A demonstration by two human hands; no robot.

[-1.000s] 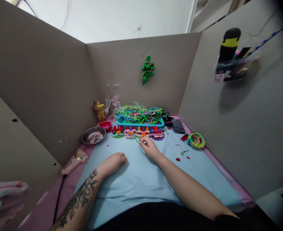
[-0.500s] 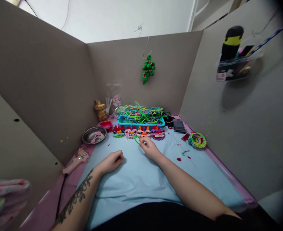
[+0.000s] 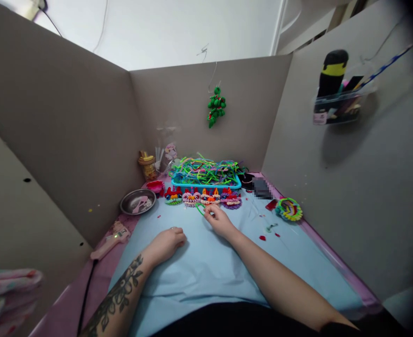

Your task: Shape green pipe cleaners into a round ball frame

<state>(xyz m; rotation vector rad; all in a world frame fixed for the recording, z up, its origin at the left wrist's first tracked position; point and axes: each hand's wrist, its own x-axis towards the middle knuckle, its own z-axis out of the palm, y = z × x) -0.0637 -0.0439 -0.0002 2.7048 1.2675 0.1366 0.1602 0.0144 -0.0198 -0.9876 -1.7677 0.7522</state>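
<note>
Between the fingertips of my right hand (image 3: 219,220) is a short green pipe cleaner (image 3: 199,209), its curved end pointing left. My left hand (image 3: 169,242) rests palm down on the light blue cloth (image 3: 206,262), fingers curled under, so whatever they may hold is hidden. Just beyond the right hand, several fuzzy animal-face pieces stand in a row, among them an orange one (image 3: 210,197) and a purple-red one (image 3: 230,199). Behind them a blue basket (image 3: 206,186) is heaped with loose pipe cleaners (image 3: 206,171), mostly green.
On the left are a metal bowl (image 3: 138,202) with small pink pieces and a pink glue gun (image 3: 111,243) with a black cord. A ring of yellow-green fuzzy pieces (image 3: 289,209) lies at right, near red scraps (image 3: 263,238). Grey panels (image 3: 206,103) enclose the table.
My left hand has shifted slightly right and turned more palm down, its fingers less tightly balled. My right hand still holds the green pipe cleaner in nearly the same place. The view has tilted slightly.
</note>
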